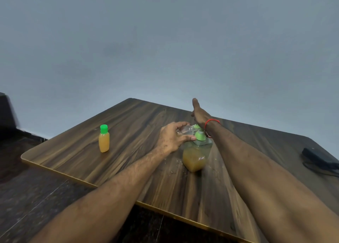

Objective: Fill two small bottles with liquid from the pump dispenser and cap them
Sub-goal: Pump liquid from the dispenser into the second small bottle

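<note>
Now: 1 bottle capped, 1 clear bottle held sideways at the pump

Largest in view, the wood-grain worktop (128,151) carries everything, and both bare forearms reach across it from the near edge. A dark floor shows to the left of the left arm, and a pale wall stands behind the far edge.

Between the 2 forearms stands the pump dispenser (194,154), upright, a clear square body with orange-yellow liquid filling roughly its lower half and a green pump head on top. Its pump head sits just beside the fingertips of the left hand.

The left hand (172,139) grips a small clear bottle (184,130), fingers over its top and thumb under it. This bottle lies tilted nearly sideways, its mouth end toward the green pump head; whether it touches the spout cannot be told. No liquid shows in it.

The right hand (199,114) is beyond the dispenser, fingers straight and spread loosely, thumb raised, holding nothing. A red thread bracelet (211,123) circles that wrist, which passes just behind the pump head.

Well to the left of the left hand stands the filled small bottle (104,141), upright, orange liquid inside and a green cap screwed on.

Far to the right of the right arm, a dark block with a cable (320,158) rests near the worktop edge.

Small pale specks lie on the worktop around the dispenser base.
</note>
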